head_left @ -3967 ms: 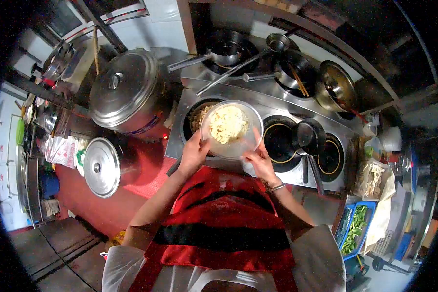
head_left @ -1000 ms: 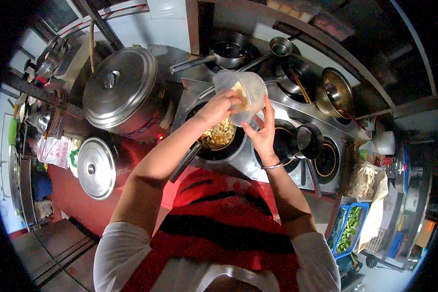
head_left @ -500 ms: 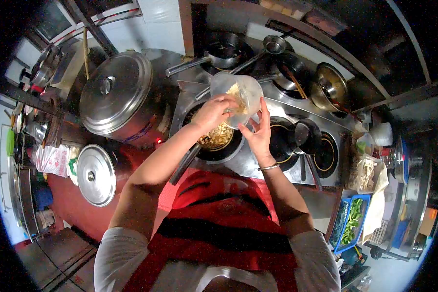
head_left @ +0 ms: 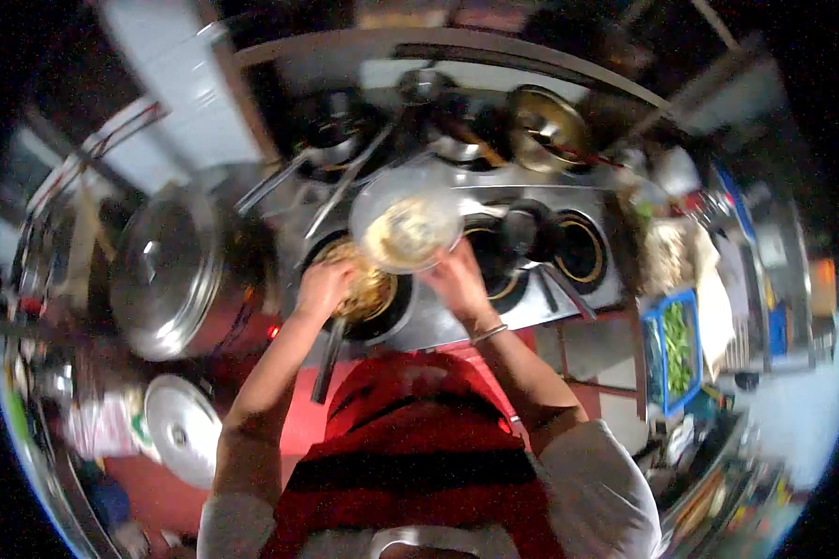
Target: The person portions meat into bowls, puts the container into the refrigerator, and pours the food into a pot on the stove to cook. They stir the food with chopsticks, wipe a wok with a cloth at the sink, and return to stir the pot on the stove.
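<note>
A translucent plastic tub (head_left: 408, 224) with pale chopped food inside is tilted over the stove. My right hand (head_left: 454, 279) grips its lower right rim. To the left and lower down, my left hand (head_left: 324, 287) is over the near left side of a frying pan (head_left: 382, 321). Its fingers look drawn together and point down; blur hides what is in them. Chopped yellowish and brown food (head_left: 368, 291) lies in that pan. The pan's dark handle (head_left: 327, 363) extends toward my body.
A large lidded metal pot (head_left: 163, 270) stands at left, above a loose round lid (head_left: 182, 430). Several pans line the back, with a ladle (head_left: 424, 86) among them. A small black pan (head_left: 529, 233) sits on the right burners. A blue basket (head_left: 660, 359) holds green vegetables.
My left hand has come out of the tub and moved down to the left, over the pan. My right hand still holds the tub. The whole view has shifted and blurred.
</note>
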`<state>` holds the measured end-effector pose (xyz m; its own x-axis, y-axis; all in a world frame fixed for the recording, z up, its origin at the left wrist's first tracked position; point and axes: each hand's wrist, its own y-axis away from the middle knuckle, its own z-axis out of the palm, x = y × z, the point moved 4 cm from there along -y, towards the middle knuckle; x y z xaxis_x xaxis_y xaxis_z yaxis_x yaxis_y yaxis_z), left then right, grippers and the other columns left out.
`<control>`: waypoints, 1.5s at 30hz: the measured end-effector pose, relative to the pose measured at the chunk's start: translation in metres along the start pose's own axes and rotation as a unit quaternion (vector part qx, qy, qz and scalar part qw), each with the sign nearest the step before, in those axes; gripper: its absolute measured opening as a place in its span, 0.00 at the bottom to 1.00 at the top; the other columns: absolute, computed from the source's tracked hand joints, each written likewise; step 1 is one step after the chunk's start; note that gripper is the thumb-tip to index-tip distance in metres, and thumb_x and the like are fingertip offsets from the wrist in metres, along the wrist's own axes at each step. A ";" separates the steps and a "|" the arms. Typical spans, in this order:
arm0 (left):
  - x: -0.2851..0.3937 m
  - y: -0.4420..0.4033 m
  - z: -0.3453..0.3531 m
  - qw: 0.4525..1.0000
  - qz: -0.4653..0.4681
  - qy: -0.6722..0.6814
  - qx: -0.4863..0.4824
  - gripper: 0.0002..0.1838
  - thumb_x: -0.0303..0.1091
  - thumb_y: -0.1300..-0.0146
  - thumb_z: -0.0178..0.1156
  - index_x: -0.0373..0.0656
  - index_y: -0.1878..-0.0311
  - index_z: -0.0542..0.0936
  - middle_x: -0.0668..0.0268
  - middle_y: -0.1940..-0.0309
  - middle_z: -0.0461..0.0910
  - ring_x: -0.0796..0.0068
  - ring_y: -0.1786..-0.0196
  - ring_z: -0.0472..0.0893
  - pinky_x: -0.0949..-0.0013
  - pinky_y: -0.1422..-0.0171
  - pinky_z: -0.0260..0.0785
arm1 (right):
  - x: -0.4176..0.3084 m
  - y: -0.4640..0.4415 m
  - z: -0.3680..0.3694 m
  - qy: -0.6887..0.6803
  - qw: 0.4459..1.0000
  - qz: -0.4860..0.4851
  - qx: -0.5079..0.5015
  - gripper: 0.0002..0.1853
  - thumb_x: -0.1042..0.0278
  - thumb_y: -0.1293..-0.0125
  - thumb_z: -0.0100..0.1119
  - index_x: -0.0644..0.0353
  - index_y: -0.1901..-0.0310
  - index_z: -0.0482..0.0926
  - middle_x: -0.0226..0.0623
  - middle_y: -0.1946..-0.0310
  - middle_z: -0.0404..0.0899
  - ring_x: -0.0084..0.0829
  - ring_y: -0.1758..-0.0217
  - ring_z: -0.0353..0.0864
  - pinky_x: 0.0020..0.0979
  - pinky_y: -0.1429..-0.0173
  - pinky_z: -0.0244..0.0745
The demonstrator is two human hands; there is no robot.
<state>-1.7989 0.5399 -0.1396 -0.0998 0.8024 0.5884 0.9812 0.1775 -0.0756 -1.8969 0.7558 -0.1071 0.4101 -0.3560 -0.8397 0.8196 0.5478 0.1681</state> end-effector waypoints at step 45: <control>0.130 0.105 0.091 0.946 -0.229 -0.036 0.225 0.14 0.29 0.45 0.62 0.44 0.54 0.79 0.61 0.45 0.75 0.56 0.39 0.70 0.54 0.32 0.58 | -0.138 -0.234 -0.130 0.645 0.649 -0.389 -0.107 0.14 0.69 0.41 0.64 0.53 0.53 0.81 0.41 0.56 0.73 0.41 0.51 0.74 0.36 0.48 0.74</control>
<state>-1.7235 0.7149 -0.1439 -0.5238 0.6172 0.5871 0.6643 0.7274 -0.1719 -2.1974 0.7751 -0.0977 -0.8838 0.2661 -0.3849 0.4470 0.7234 -0.5263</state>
